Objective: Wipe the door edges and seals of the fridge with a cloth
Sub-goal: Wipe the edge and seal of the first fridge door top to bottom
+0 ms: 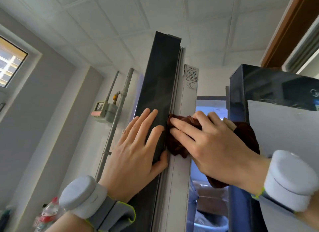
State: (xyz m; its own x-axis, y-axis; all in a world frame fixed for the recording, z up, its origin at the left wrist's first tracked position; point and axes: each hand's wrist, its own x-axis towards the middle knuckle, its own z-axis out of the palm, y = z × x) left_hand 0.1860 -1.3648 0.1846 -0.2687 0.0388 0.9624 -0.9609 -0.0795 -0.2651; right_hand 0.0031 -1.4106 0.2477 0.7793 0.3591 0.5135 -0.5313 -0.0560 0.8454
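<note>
The open fridge door (160,79) stands edge-on in the middle of the view, its dark outer face to the left and its pale grey inner edge and seal (183,100) to the right. My left hand (136,150) grips the dark door edge, fingers on the outer face and thumb wrapped round the inner side. My right hand (207,145) presses a dark red-brown cloth (176,145) flat against the seal, fingers straight. Part of the cloth hangs behind my right wrist.
The second fridge door (276,121) stands close on the right, dark with a white sheet on it. Between the doors the fridge interior (208,193) shows. Metal pipes (119,111) and a gas meter (105,111) are on the left wall, bottles (48,212) below.
</note>
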